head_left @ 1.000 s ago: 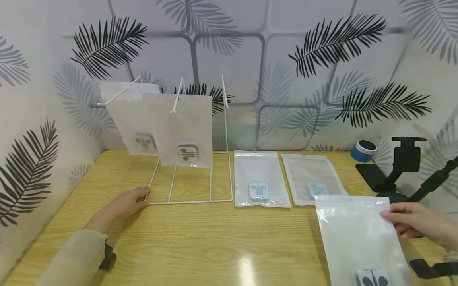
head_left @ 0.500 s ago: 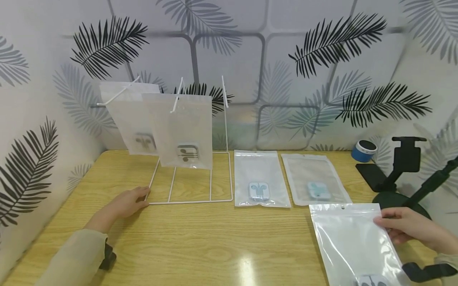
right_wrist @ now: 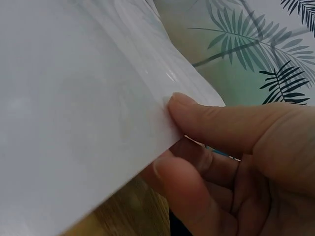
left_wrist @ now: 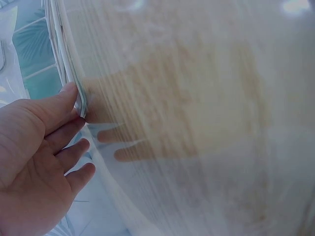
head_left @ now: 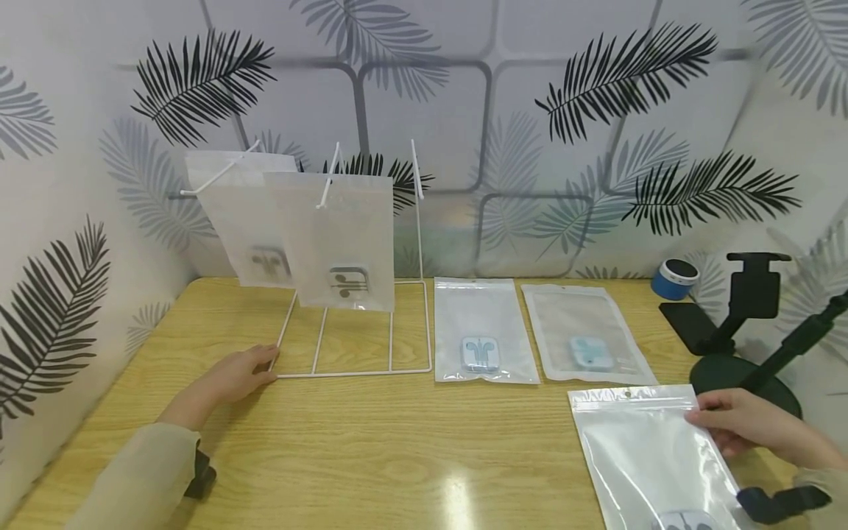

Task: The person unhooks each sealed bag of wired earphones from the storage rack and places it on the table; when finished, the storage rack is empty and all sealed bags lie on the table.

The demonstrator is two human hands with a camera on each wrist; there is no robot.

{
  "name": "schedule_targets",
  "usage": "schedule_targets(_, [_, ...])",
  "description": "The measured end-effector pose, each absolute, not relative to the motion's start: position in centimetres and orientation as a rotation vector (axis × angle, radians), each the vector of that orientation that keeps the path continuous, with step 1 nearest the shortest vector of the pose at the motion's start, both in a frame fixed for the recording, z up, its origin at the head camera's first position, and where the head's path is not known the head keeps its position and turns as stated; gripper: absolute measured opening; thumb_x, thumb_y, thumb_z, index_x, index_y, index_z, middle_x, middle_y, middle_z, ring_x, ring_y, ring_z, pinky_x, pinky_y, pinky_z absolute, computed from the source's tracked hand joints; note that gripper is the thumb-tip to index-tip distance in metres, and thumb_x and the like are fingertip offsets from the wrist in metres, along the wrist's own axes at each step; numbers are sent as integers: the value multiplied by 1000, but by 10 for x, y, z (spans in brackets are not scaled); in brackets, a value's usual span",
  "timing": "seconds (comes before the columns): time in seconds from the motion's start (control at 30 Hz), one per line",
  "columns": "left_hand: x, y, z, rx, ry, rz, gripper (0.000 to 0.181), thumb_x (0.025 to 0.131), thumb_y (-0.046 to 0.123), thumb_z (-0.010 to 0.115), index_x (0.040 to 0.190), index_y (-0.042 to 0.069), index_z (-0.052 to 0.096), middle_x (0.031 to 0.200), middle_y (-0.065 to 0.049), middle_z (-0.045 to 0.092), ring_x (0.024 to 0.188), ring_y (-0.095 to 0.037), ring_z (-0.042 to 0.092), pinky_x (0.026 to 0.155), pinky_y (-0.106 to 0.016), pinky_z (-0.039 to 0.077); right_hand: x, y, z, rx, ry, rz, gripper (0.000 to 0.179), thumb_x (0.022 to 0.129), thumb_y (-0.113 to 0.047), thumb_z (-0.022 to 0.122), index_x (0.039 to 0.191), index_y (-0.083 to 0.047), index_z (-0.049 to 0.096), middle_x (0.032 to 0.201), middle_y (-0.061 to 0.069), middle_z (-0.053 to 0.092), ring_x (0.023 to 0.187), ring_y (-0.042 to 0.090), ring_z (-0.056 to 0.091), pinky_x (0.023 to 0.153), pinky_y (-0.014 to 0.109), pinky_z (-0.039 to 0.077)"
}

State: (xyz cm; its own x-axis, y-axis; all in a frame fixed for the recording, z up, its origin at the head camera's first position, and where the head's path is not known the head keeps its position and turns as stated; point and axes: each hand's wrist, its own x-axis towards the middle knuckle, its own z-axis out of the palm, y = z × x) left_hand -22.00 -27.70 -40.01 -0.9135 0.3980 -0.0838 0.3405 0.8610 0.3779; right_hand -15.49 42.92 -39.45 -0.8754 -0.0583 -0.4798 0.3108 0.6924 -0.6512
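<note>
My left hand (head_left: 235, 374) pinches the front left corner of a white wire display rack (head_left: 351, 374) on the table. In the left wrist view, the left hand's thumb and forefinger (left_wrist: 74, 110) meet at the thin edge. At the right front, my right hand (head_left: 745, 423) pinches the upper right edge of a white zip-lock bag (head_left: 642, 442). Boxed earphones (head_left: 685, 520) show low in that bag, partly cut off by the frame. Close up, the right thumb (right_wrist: 197, 115) lies over the bag (right_wrist: 83, 113), with fingers behind it.
Two similar bags (head_left: 341, 221) (head_left: 232, 221) with boxed earphones hang from the rack's hooks. Right of the rack lie a clear-fronted bag (head_left: 480, 313) and a frosted one (head_left: 576, 316). A black phone stand (head_left: 751, 294), dark phone (head_left: 685, 327) and blue-and-white cylinder (head_left: 674, 280) stand at the right.
My right hand has moved slightly left and toward me with the bag, which now lies lower and flatter, uncovering more of the frosted bag. The left hand and rack stay put.
</note>
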Motion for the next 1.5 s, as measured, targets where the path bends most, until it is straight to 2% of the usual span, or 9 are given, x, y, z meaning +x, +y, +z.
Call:
schedule_targets(0.47, [-221, -277, -400, 555, 2850, 551, 53, 93, 17, 56, 133, -12, 39, 135, -32, 35, 122, -51, 30, 97, -60, 28, -163, 429, -402, 259, 2453, -924, 26, 83, -30, 69, 81, -6, 60, 59, 1, 52, 48, 12, 53, 47, 22, 46])
schedule_targets(0.73, [-220, -276, -399, 568, 2855, 547, 52, 93, 16, 56, 132, -13, 39, 135, -33, 35, 122, -51, 30, 97, -60, 28, -167, 430, -403, 311, 2500, -846, 30, 78, -33, 73, 80, -5, 62, 62, 2, 52, 50, 14, 55, 49, 24, 47])
schedule_targets(1.5, [-219, -277, -400, 570, 2857, 570, 51, 93, 15, 55, 133, -12, 39, 134, -34, 36, 121, -52, 31, 97, -60, 28, -171, 432, -406, 294, 2526, -779, 32, 77, -33, 74, 75, -6, 58, 59, 1, 54, 50, 13, 55, 48, 24, 47])
